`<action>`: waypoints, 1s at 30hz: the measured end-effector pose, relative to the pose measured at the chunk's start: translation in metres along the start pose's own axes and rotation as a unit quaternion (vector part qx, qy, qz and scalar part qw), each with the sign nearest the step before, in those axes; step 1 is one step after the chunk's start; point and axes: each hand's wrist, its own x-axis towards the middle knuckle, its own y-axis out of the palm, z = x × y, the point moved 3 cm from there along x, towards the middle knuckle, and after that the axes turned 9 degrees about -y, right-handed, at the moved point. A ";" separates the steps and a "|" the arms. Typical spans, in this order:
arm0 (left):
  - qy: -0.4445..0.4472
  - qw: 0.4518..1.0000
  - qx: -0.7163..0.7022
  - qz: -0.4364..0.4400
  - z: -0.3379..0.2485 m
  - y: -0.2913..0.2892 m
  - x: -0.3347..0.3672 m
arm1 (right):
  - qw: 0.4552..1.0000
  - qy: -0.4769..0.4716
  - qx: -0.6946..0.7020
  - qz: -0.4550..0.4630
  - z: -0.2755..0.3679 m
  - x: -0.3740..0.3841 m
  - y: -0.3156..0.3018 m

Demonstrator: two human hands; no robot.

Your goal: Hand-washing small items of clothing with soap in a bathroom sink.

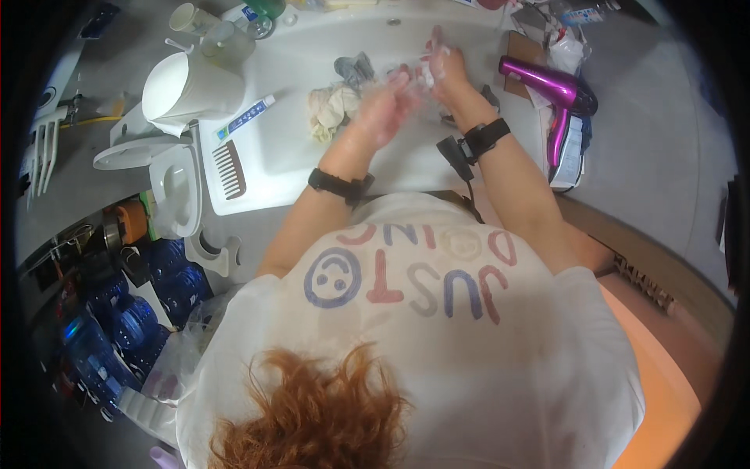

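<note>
Over the white sink (pixel 269 172), both hands are close together and covered in whitish suds. My left hand (pixel 391 105) is smeared by motion, so its fingers are hard to make out. Just right of it, my right hand (pixel 444 69) has its fingers stretched out toward the far side, with foam on the palm; nothing solid shows in it. A crumpled cream cloth (pixel 332 112) lies in the basin beside my left hand. Behind that is a bunched grey cloth (pixel 355 69). Part of a dark item (pixel 490 98) shows beside my right forearm.
On the left rim lie a toothpaste tube (pixel 246 117) and a brown comb (pixel 228 170), near a white bucket-like container (pixel 187 86) and cups (pixel 194 19). A purple hair dryer (pixel 551 84) rests at the right. Left of the sink stands a white toilet (pixel 173 184).
</note>
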 end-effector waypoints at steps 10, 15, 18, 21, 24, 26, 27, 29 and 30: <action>0.084 0.987 0.133 -0.035 -0.025 -0.026 0.023 | 0.975 -0.099 -0.004 0.197 0.001 -0.018 0.005; 0.050 0.989 -0.097 -0.097 -0.020 -0.048 0.027 | 0.988 -0.070 -0.022 0.136 0.008 -0.022 -0.014; 0.039 0.988 -0.149 -0.032 -0.022 -0.037 0.026 | 0.984 -0.120 -0.107 0.080 0.012 -0.036 0.002; 0.058 0.993 -0.106 0.007 -0.031 -0.014 0.019 | 0.894 -0.280 -0.325 0.130 0.026 -0.054 0.021; 0.074 0.995 -0.033 -0.055 -0.043 -0.011 0.011 | 0.906 -0.219 -0.342 0.118 0.002 -0.013 -0.006; 0.088 0.987 0.045 -0.124 -0.049 -0.026 0.001 | 0.960 -0.155 -0.204 0.114 0.018 -0.025 -0.011; 0.091 0.987 0.042 -0.127 -0.052 -0.032 -0.005 | 0.989 -0.085 -0.062 0.104 0.022 -0.031 -0.014; 0.086 0.989 0.087 -0.088 -0.059 -0.030 -0.013 | 0.990 -0.070 0.030 0.119 0.023 -0.032 -0.023; 0.088 0.988 0.087 -0.088 -0.058 -0.030 -0.010 | 0.983 -0.053 0.121 0.132 0.023 -0.033 -0.025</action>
